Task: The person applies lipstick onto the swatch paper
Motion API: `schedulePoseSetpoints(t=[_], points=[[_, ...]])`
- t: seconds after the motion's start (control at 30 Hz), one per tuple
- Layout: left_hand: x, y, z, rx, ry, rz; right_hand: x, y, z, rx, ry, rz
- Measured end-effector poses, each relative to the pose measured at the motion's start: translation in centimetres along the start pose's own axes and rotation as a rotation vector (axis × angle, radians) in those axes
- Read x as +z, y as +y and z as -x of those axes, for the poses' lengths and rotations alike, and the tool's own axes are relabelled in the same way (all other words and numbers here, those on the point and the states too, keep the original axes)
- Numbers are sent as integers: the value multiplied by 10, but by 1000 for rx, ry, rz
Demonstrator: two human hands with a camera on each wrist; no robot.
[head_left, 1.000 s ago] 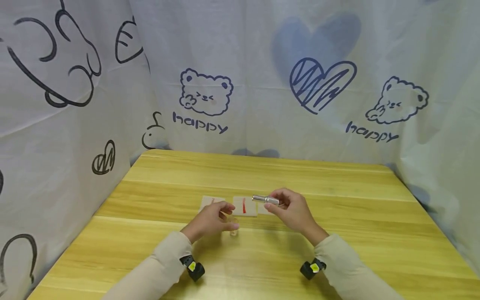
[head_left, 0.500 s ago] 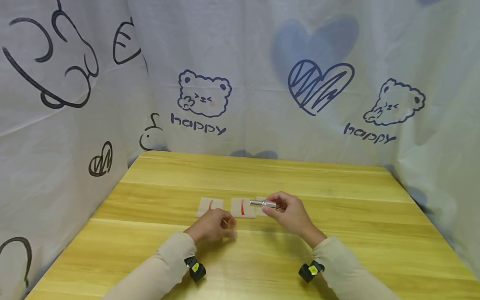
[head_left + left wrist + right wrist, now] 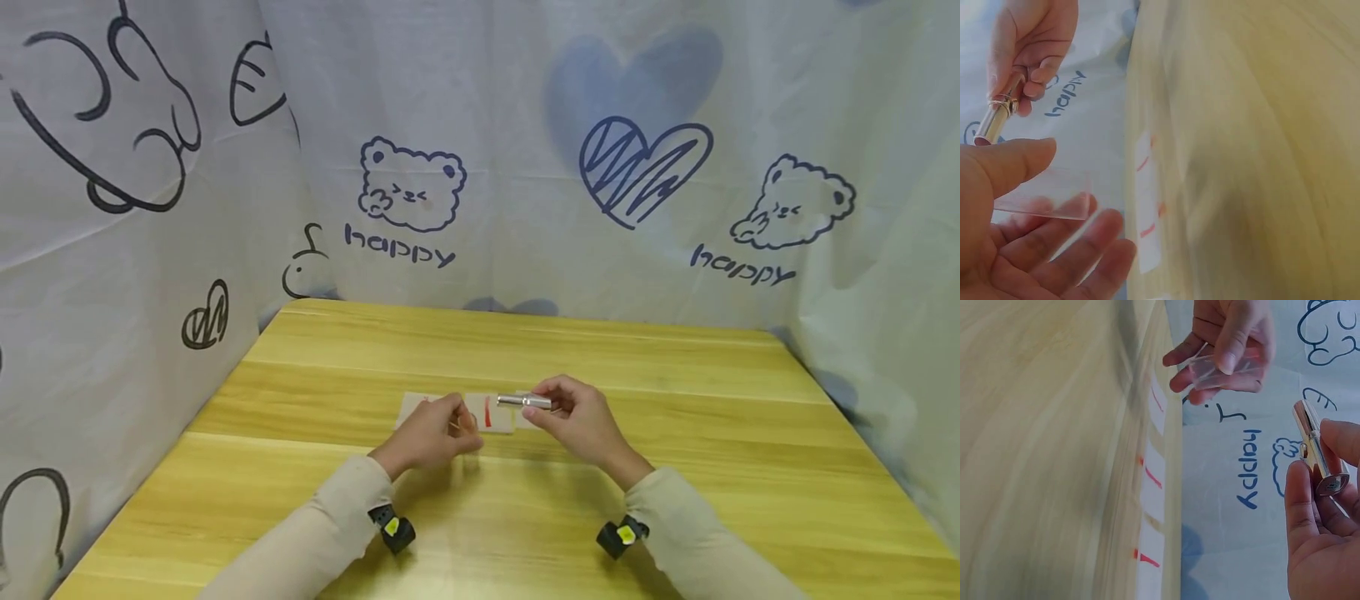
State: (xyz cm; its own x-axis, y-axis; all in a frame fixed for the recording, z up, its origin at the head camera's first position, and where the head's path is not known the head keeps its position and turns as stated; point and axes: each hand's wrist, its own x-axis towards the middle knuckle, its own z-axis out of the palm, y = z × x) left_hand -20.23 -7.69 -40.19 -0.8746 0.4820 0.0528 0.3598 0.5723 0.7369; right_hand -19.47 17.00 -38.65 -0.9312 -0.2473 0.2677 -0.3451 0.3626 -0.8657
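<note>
My right hand [image 3: 585, 421] pinches a silver lipstick tube [image 3: 516, 401] between thumb and fingers, its narrower end pointing left toward the other hand. In the right wrist view the round labelled base of the lipstick tube [image 3: 1333, 484] faces the camera. To its left, my left hand [image 3: 431, 435] holds a clear plastic cap [image 3: 1054, 194] between the thumb and the fingers behind it. The cap [image 3: 1204, 374] also shows in the right wrist view, apart from the lipstick tube. In the head view the left fingers hide most of it.
White cards with red strokes lie in a row on the wooden table [image 3: 525, 533]: a left card [image 3: 411, 406] partly behind the left hand, a middle card [image 3: 501, 421], and a right card [image 3: 527, 418] behind the right hand. A printed curtain [image 3: 517, 233] stands behind the table.
My left hand with the clear cap turned and dipped toward me, then rose again and covers more of the left card. My right hand stays nearly in place with the lipstick tube.
</note>
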Motion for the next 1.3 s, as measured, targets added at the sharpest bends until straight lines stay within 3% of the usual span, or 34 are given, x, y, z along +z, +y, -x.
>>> schedulePoseSetpoints(t=[0.43, 0.8, 1.1, 1.3], points=[[-3, 11, 1, 99, 147, -55, 4, -8, -1, -59, -50, 11], [2, 21, 4, 301, 253, -52, 6, -5, -3, -90, -58, 101], [5, 22, 0, 357, 238, -40, 5, -5, 0, -102, -72, 52], [5, 25, -2, 333, 236, -56, 6, -5, 1, -127, -76, 50]])
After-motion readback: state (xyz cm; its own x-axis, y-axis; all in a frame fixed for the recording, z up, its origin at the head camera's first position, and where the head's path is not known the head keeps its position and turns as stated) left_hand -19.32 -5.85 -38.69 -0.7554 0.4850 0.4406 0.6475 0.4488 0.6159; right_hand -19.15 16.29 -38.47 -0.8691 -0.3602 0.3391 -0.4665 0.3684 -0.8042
